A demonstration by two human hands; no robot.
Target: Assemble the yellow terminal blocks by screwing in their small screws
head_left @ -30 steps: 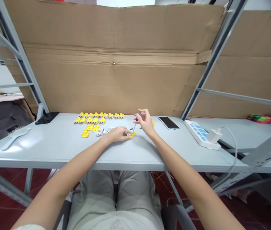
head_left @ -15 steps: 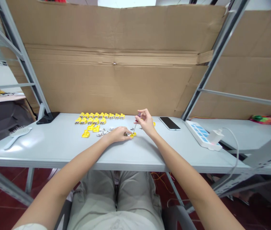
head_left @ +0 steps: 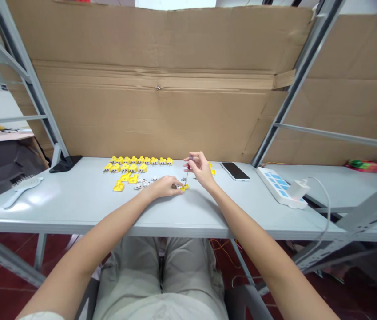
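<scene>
My right hand (head_left: 200, 170) is shut on a small screwdriver (head_left: 186, 178) with a dark red handle, its thin shaft pointing down into a small yellow plastic connector (head_left: 184, 188) on the table. My left hand (head_left: 164, 186) rests on the tabletop and pinches that connector at its fingertips, partly hiding it. To the left of my hands lie rows of yellow connectors (head_left: 138, 165) and several loose white parts (head_left: 143, 183). A further yellow piece (head_left: 212, 169) sits just beyond my right hand.
The pale grey table (head_left: 75, 211) holds a black phone (head_left: 235, 171), a white power strip (head_left: 279, 189) with a plugged-in charger (head_left: 298, 189), and a white hairbrush (head_left: 21, 192). Cardboard sheets (head_left: 158, 120) stand behind, between grey metal shelf uprights (head_left: 299, 75).
The screwdriver handle has tilted slightly to the left with my right hand. My left hand and the connector have barely moved.
</scene>
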